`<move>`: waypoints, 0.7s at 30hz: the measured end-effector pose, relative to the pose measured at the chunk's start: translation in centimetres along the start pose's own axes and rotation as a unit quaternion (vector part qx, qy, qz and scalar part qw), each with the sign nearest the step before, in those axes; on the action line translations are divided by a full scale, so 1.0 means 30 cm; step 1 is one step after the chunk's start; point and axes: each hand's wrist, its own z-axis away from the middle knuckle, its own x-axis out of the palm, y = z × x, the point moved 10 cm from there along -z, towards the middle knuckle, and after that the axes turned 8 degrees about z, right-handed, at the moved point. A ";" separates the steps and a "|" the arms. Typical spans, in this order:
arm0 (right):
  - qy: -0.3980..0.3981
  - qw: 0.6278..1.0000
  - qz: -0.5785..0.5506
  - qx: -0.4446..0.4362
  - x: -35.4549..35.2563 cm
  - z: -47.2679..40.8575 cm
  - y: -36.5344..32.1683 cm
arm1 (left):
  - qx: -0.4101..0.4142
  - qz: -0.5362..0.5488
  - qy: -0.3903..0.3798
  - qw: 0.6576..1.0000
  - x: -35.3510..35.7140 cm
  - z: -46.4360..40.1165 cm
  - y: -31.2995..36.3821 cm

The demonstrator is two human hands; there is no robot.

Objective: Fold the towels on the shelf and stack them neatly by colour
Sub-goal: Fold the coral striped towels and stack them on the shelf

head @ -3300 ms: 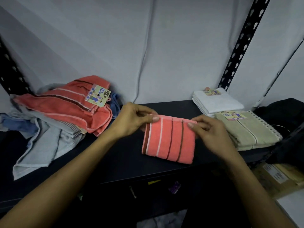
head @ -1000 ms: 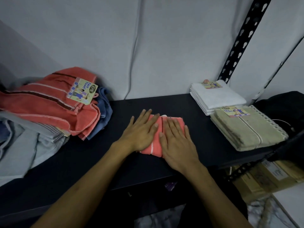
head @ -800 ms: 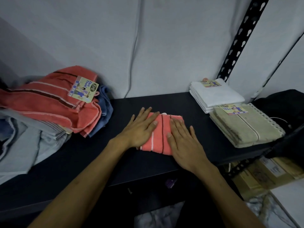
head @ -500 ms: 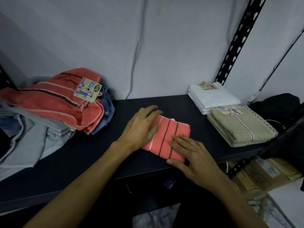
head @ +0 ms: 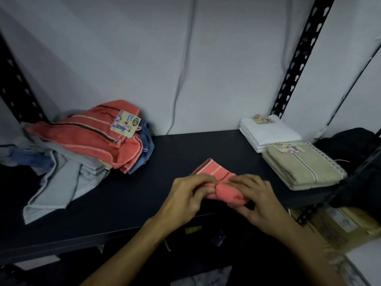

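Two hands — left hand (head: 186, 200), right hand (head: 257, 200) — both gripping folded coral towel (head: 221, 182) on dark shelf (head: 127, 195)

There is only one view, from a wide-angle camera worn on the person's head. It looks forward and down onto a dark shelf (head: 144, 203) and faces the pale wall (head: 206, 58) behind it. The camera sits close: both forearms rise from the bottom edge, and the left hand (head: 185, 200) and right hand (head: 257, 200) meet near the middle of the frame. The wide lens bends the black slotted upright (head: 299, 58) on the right and takes in the shelf's front edge and the dim space under it.
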 end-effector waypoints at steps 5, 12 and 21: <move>0.030 0.989 -0.136 0.039 -0.097 -0.100 -0.014 | -0.063 0.047 -0.059 0.995 -0.011 -0.046 0.078; -0.059 0.971 -0.230 0.030 -0.153 -0.242 -0.103 | 0.009 -0.124 0.026 0.992 -0.149 -0.162 0.171; -0.101 0.877 -0.452 0.129 -0.147 -0.222 -0.059 | -0.204 0.161 -0.005 0.965 -0.250 -0.171 -0.014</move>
